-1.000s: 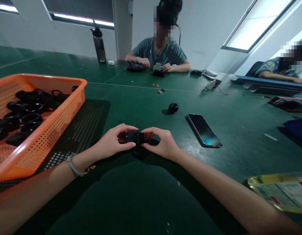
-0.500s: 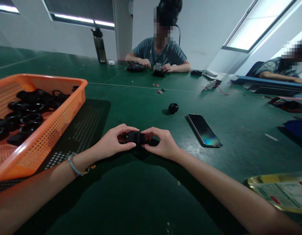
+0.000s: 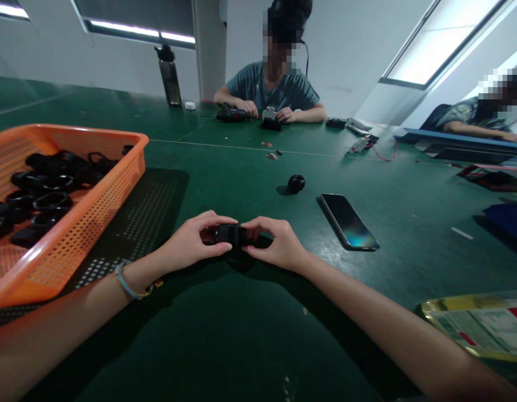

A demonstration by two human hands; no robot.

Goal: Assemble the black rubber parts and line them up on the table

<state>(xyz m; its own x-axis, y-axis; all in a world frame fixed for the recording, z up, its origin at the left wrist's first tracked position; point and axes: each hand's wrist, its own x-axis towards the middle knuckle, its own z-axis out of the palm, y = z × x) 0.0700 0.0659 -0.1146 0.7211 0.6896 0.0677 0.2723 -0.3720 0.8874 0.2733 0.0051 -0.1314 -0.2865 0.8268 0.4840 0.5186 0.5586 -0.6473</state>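
While both hands pinch it, left hand and right hand closed on ends of black threaded fitting, low over green worktop, orange basket of black rings left, phone right.

A dark green table holds an orange basket with a perforated grid pattern, filled with black rings. A black part, a glossy black phone and what looks like a yellow-edged packet lie nearby.
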